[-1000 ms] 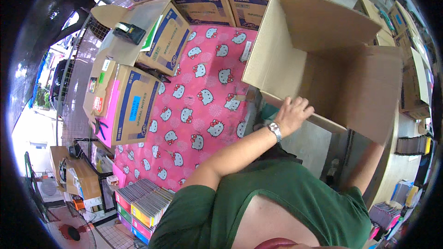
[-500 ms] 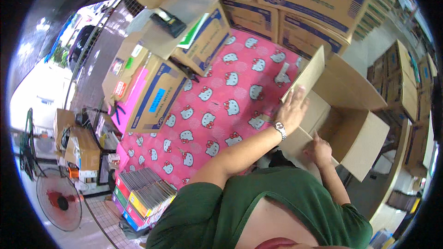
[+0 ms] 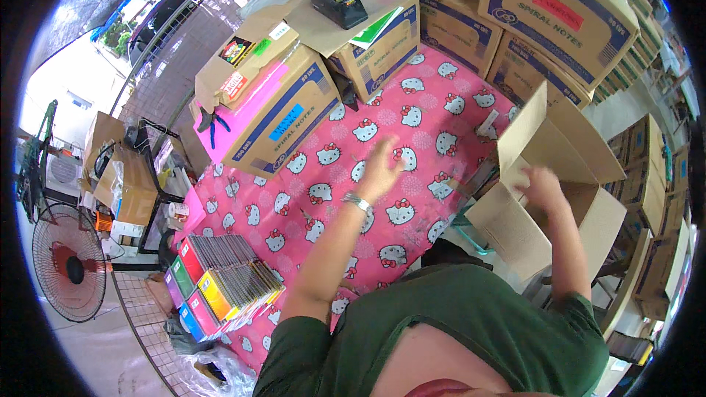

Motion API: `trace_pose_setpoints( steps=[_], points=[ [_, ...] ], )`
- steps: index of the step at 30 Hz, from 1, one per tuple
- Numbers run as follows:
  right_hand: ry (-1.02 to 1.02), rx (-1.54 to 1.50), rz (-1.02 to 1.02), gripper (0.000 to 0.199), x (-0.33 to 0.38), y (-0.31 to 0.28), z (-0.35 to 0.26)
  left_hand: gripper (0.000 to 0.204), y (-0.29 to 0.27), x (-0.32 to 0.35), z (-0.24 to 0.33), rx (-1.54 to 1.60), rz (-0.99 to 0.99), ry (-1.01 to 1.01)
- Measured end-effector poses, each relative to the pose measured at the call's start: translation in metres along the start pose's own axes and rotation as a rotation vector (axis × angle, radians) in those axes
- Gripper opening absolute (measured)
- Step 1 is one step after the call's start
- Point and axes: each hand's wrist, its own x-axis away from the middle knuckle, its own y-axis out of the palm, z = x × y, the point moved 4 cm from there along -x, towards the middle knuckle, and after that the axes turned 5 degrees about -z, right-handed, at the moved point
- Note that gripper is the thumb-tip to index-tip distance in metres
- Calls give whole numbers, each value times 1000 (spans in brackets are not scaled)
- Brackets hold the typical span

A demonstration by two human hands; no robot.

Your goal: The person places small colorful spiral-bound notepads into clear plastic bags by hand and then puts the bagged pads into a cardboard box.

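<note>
A: What takes up most of the space?
B: A pink cloth (image 3: 382,231) with white cat heads, spread across the middle. Closed boxes (image 3: 559,15) stand along its far side, some stacked, and two more at its left.
A: And the open box (image 3: 518,224)?
B: It's at the cloth's right edge, in front of the person's right side, tilted, flaps spread and its inside partly in view.
A: Anything else sizeable?
B: A fan (image 3: 70,265) at far left, then notebooks (image 3: 228,287) in upright rows on the cloth's near left corner.
A: The hands?
B: The left hand (image 3: 381,170) is over the cloth, fingers loosely parted, holding nothing. The right hand (image 3: 543,190) is at the open box's mouth, fingers bent but blurred; I can't tell how far they're open or whether they grip a flap.
A: Smaller things?
B: A black tape dispenser (image 3: 337,6) on one left box, blue-handled pliers (image 3: 212,123) on the other, and a watch (image 3: 359,202) on the left wrist.
</note>
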Motion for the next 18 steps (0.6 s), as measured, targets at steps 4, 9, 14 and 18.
trace_pose_setpoints(
  steps=[4,9,14,18],
  points=[
    [-193,-589,403,27,-93,-122,-80,60,-95,-49,0,170,276,-173],
    [-313,-645,550,30,-267,-182,-113,87,-157,-165,17,428,262,-401],
    [-240,-696,538,41,-438,-197,-158,109,-183,-276,-7,452,372,-459],
    [-87,-539,482,41,-535,-202,-166,121,-174,-339,-34,297,525,-617]
  ],
)
